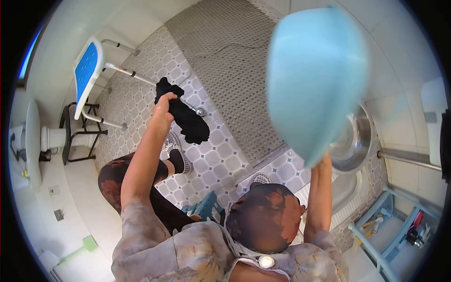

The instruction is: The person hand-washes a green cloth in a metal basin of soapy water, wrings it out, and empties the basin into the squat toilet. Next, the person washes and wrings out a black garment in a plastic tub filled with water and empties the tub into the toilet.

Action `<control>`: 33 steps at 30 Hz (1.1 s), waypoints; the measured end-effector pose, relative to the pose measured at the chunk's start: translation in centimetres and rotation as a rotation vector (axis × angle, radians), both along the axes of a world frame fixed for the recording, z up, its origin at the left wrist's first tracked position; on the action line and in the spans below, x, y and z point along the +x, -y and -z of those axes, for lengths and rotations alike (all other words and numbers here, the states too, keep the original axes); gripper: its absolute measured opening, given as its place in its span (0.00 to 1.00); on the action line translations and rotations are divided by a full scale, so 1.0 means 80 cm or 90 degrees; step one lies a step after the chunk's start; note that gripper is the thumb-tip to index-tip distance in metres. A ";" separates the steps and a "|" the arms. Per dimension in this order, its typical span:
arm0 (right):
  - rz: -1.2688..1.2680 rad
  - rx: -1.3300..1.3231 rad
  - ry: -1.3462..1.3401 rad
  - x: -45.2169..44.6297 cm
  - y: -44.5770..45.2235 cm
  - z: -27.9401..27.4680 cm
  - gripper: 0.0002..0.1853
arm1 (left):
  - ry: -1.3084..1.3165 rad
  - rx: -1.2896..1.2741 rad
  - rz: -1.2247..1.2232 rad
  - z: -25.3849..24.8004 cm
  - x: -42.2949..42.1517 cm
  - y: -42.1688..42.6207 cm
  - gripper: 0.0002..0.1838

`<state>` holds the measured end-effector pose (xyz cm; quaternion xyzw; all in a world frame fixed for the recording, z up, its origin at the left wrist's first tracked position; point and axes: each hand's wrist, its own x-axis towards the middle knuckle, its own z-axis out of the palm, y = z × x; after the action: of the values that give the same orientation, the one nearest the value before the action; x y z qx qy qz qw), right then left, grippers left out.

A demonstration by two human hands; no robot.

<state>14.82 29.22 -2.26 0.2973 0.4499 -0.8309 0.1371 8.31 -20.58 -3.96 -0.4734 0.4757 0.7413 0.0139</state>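
My left hand (164,104) is closed around a bunched black cloth garment (191,126), held out over the tiled floor (221,152). One end of the cloth hangs down to the right of my fingers. On the other side, my right hand (322,160) holds up a light blue plastic basin (314,80). The basin is tipped on its side and slightly blurred, and its body hides most of my right fingers. Whether anything is inside the basin cannot be seen.
A metal bowl (361,148) sits beside my right forearm, near a white washboard tub (345,199). A grey perforated mat (221,56) lies ahead. At left stand a blue-and-white shower chair (89,70) and a black stool (70,134). A blue rack (392,230) is at lower right.
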 end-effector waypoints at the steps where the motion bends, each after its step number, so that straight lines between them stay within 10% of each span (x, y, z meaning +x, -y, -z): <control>1: 0.003 0.060 -0.006 -0.014 0.016 0.023 0.15 | 0.014 -0.029 -0.036 0.006 0.000 0.011 0.17; 9: -0.106 0.808 -0.111 -0.055 0.071 0.133 0.16 | -0.003 -0.197 -0.119 -0.027 -0.010 0.000 0.25; 21: -0.164 0.814 -0.093 -0.088 0.120 0.189 0.16 | 0.072 0.087 0.220 0.009 -0.059 -0.142 0.22; 33: -0.226 0.900 -0.080 -0.079 0.101 0.242 0.18 | 0.125 -0.996 0.808 0.192 0.021 0.043 0.27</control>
<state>8.53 21.11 -21.62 0.1891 0.9272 -0.3227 0.0188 10.00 -24.03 -19.33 -0.0681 0.9885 0.0352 0.1303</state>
